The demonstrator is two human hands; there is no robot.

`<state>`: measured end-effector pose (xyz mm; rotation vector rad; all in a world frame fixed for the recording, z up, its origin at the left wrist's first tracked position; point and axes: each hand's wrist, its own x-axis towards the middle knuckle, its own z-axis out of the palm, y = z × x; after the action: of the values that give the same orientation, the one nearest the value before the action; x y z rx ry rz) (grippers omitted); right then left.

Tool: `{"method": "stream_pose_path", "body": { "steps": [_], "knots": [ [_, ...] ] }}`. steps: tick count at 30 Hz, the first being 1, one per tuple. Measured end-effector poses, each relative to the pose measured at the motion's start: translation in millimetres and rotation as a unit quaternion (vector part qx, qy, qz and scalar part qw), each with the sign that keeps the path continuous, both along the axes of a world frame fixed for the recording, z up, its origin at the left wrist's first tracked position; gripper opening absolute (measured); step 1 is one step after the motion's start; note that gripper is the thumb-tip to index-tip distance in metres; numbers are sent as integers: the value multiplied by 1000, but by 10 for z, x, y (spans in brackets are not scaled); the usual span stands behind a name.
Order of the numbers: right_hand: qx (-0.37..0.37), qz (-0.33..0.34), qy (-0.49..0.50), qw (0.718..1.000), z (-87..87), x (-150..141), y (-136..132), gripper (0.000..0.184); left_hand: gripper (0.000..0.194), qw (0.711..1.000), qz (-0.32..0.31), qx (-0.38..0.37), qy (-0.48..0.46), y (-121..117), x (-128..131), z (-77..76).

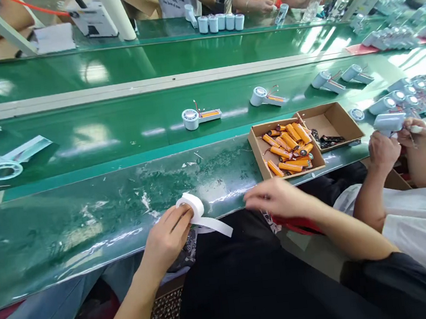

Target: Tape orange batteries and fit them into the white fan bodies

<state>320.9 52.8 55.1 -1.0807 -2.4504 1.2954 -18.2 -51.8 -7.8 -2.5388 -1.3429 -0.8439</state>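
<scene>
My left hand is closed around a roll of white tape at the front edge of the green bench. A loose strip of tape hangs off the roll toward the right. Apart from the tape, my right hand hovers by the bench edge, fingers stretched leftward and slightly blurred; nothing shows in it. Just beyond that hand stands a cardboard box of orange battery cells with thin wires. Joined to its right is a second box with small black parts.
Pale blue handheld fan bodies lie spaced along the green conveyor belt, with more clustered at the right. A co-worker's hands hold a fan body close on my right. Other people work across the line behind several upright cylinders.
</scene>
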Motion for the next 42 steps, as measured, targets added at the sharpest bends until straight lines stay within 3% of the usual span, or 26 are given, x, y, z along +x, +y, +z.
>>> {"method": "stream_pose_path", "body": {
  "steps": [1,3,7,12,17,19,22,24,27,29,32,35,38,42],
  "knots": [
    [77,-71,-52,993,57,121,157,25,28,1000,-2,-1,-2,-1,16,-7],
    [150,-149,-183,960,132,321,456,24,29,1000,-7,-4,-7,17,84,-6],
    [139,-99,-304,937,99,501,782,32,29,1000,-28,6,-4,102,252,14],
    [150,-70,-367,916,-20,561,802,33,25,999,-45,2,-5,182,374,35],
    [154,-186,-211,947,87,683,727,44,26,998,-59,3,-3,212,433,78],
    [172,-159,-221,947,78,667,702,45,25,998,-63,1,-3,224,459,100],
    [189,-96,-334,919,-23,567,718,32,25,998,-67,-9,1,242,503,119],
    [180,-83,-355,913,-76,534,756,31,25,997,-72,-14,4,244,524,116],
    [136,-114,-262,949,-52,624,775,34,27,997,-69,-17,5,224,520,89],
    [130,-209,-130,960,-1,722,711,33,31,998,-63,-17,7,206,502,70],
    [160,-342,141,915,13,740,491,23,32,998,-61,-20,12,197,485,72],
    [106,-351,346,864,-89,514,199,21,24,997,-66,-24,16,213,514,130],
    [26,-359,386,849,-218,187,-64,23,21,996,-84,-37,19,243,574,219],
    [0,-352,365,862,-302,-86,-263,23,23,992,-106,-54,40,286,625,300]
  ]
}}
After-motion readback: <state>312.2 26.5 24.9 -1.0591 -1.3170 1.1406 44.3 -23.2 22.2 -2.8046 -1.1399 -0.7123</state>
